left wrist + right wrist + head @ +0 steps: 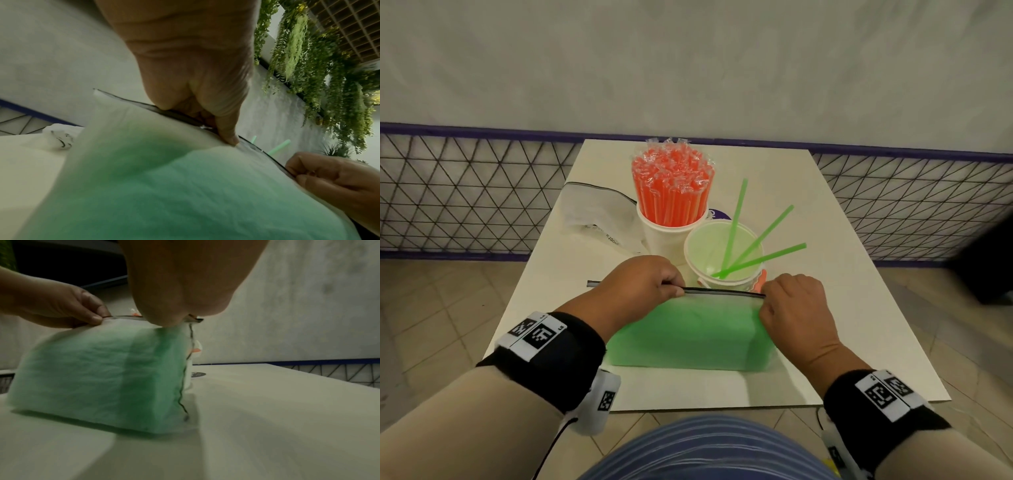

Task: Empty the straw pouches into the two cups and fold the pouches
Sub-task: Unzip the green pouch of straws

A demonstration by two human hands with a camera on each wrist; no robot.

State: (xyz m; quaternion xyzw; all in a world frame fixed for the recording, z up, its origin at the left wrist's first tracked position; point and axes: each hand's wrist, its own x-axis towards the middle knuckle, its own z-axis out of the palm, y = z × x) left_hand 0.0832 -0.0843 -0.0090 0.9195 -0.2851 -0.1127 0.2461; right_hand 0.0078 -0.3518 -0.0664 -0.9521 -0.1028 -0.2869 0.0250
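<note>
A translucent white pouch full of green straws stands on the white table, its black zip edge on top. My left hand pinches that zip edge left of its middle, and my right hand pinches its right end. The same pouch fills both wrist views. Just behind the pouch stands a white cup holding three green straws. Behind it and to the left, a second white cup is packed with wrapped orange straws.
An empty crumpled pouch lies at the table's far left, beside the orange-straw cup. A wire mesh fence with a purple rail runs behind the table. Tiled floor surrounds the table.
</note>
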